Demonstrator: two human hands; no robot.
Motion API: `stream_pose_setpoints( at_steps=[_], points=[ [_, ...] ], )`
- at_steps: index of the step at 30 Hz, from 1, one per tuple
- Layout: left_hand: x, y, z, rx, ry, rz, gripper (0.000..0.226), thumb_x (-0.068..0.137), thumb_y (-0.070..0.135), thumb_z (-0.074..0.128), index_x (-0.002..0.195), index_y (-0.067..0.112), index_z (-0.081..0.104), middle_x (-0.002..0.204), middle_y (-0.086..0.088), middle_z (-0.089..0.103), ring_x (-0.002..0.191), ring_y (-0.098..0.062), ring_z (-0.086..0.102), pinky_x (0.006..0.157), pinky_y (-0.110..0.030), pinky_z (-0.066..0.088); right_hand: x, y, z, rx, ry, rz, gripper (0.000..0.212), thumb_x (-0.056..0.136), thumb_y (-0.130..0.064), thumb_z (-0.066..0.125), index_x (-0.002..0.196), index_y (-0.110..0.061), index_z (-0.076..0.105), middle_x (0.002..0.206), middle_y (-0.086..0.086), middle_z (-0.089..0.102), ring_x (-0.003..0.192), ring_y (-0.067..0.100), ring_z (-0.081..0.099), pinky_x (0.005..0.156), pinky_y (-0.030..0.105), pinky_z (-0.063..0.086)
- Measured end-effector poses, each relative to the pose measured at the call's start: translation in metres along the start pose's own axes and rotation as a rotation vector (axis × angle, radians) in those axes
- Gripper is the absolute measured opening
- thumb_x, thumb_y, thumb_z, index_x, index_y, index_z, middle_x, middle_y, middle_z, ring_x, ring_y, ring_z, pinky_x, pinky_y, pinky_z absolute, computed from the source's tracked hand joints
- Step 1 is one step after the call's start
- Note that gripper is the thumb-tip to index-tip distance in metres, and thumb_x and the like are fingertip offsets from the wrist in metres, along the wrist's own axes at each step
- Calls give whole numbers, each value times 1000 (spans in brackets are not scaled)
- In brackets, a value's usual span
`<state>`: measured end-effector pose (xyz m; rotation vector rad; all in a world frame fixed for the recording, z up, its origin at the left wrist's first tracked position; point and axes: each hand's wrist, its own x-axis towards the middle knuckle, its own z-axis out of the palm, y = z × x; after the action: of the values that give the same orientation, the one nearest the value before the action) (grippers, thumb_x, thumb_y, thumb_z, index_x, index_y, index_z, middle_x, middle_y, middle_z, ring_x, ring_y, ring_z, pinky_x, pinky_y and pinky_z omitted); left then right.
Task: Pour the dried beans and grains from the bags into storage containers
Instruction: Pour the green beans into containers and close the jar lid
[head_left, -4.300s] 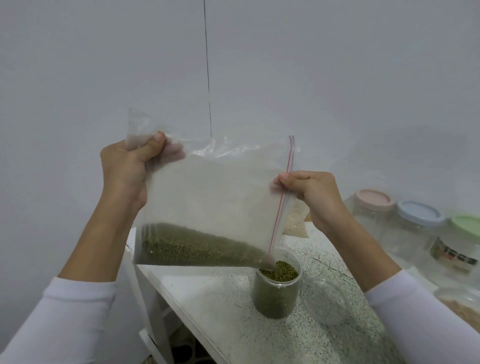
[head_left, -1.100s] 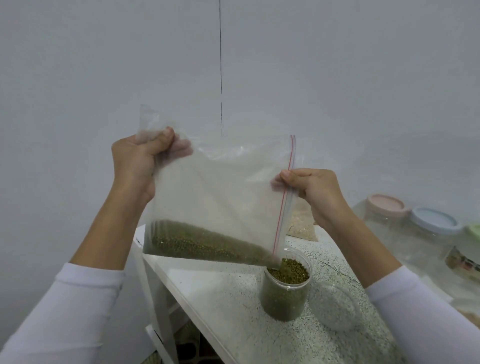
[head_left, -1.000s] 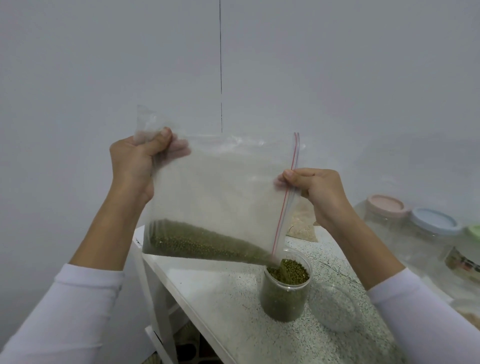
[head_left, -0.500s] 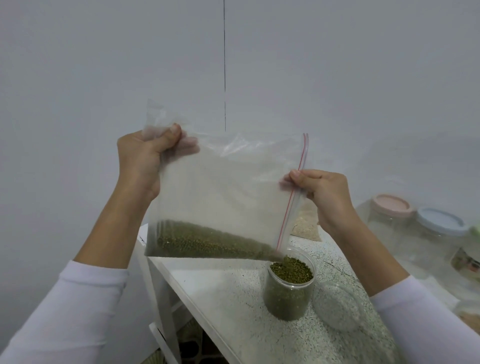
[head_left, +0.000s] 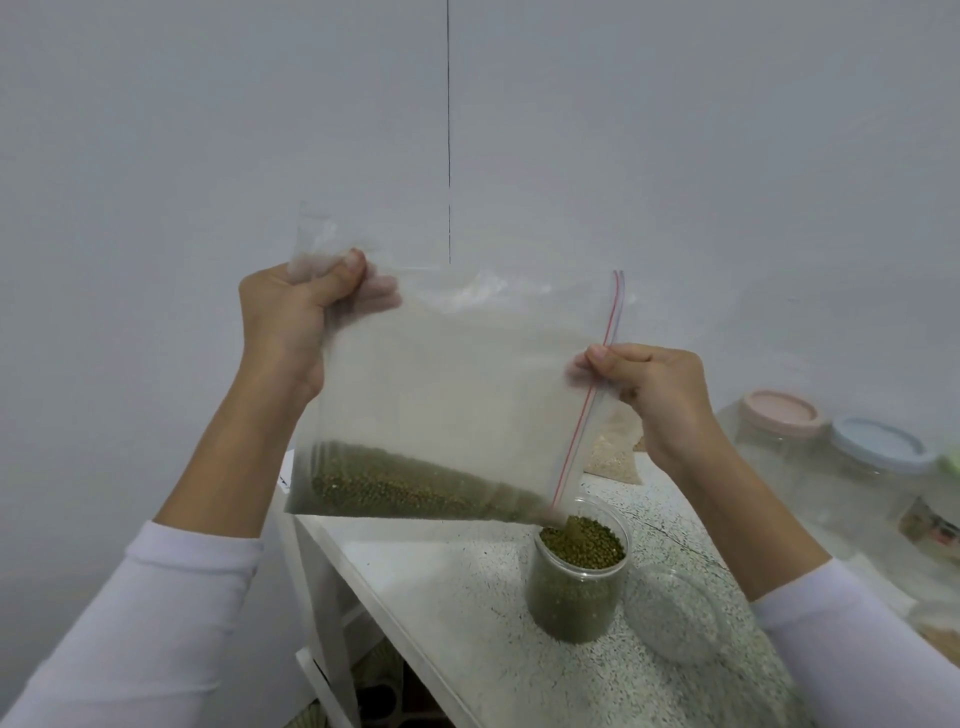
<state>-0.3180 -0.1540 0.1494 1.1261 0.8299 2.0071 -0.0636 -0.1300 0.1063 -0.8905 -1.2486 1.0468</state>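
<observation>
A clear zip bag (head_left: 457, 384) with a red zip line hangs tilted above the table, green beans (head_left: 395, 483) lying along its lower edge. My left hand (head_left: 291, 322) grips the bag's upper left corner. My right hand (head_left: 654, 395) pinches the bag's open zip edge on the right. Beans stream from the bag's lower right corner into a clear round jar (head_left: 574, 592), which is nearly full of green beans and stands on the speckled table (head_left: 467, 597).
A clear lid (head_left: 675, 618) lies right of the jar. Behind my right hand lies a bag of pale grain (head_left: 615, 457). Lidded jars stand at the right: pink lid (head_left: 779, 413), blue lid (head_left: 878, 449). The table's left edge drops off beside the wall.
Beans keep flowing and the jar's level has risen. The bag and both hands have barely shifted; the view has drifted slightly.
</observation>
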Motion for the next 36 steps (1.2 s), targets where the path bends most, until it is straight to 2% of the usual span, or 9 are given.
stream_pose_setpoints(
  at_steps=[4, 7, 11, 15, 25, 33, 36],
  points=[
    [-1, -3, 3, -1, 2, -11, 25, 85, -2, 63, 60, 2, 66, 56, -6, 66, 58, -21, 69, 61, -31, 58, 2, 2, -4, -24, 10, -4, 11, 80, -7, 69, 70, -9, 73, 68, 3, 73, 80, 15, 70, 92, 33, 49],
    [0, -6, 5, -12, 8, -20, 27, 85, -3, 63, 59, 3, 67, 57, -6, 66, 58, -22, 69, 61, -32, 58, 4, 2, -8, -14, 30, -4, 9, 81, -6, 68, 73, -7, 72, 67, 1, 73, 74, 12, 70, 77, 20, 50],
    [-2, -9, 9, 10, 0, -31, 20, 85, -3, 62, 65, -1, 65, 56, -6, 67, 58, -21, 69, 62, -32, 58, 6, 5, -13, -100, 34, -12, 7, 80, -9, 70, 74, -8, 73, 69, 2, 73, 89, 17, 69, 94, 30, 46],
    [-1, -12, 13, 9, -3, -34, 15, 85, -3, 62, 71, -3, 61, 56, -5, 67, 58, -21, 69, 63, -33, 59, 8, 5, -16, -51, 66, -6, 5, 80, -7, 68, 78, -4, 71, 67, 1, 72, 71, 10, 69, 80, 20, 52],
    [3, -18, 16, 17, -7, -35, 13, 86, -2, 63, 73, -5, 61, 57, -5, 67, 59, -20, 69, 64, -32, 58, 14, 7, -18, -48, 74, 1, 6, 81, -7, 68, 76, -6, 71, 67, 1, 73, 69, 11, 70, 83, 24, 51],
    [3, -15, 19, 31, -5, -17, 13, 85, -3, 63, 72, -3, 62, 56, -4, 67, 58, -20, 69, 63, -31, 58, 13, 6, -18, -44, 69, -15, 6, 81, -7, 68, 76, -5, 71, 68, 2, 73, 70, 13, 70, 76, 19, 51],
    [3, -12, 19, 54, -7, -5, 14, 85, -1, 64, 71, -1, 63, 57, -5, 68, 58, -21, 69, 63, -30, 57, 10, 4, -19, -41, 65, -22, 6, 82, -7, 67, 79, -4, 71, 68, 1, 73, 68, 10, 70, 69, 14, 50]
  ],
)
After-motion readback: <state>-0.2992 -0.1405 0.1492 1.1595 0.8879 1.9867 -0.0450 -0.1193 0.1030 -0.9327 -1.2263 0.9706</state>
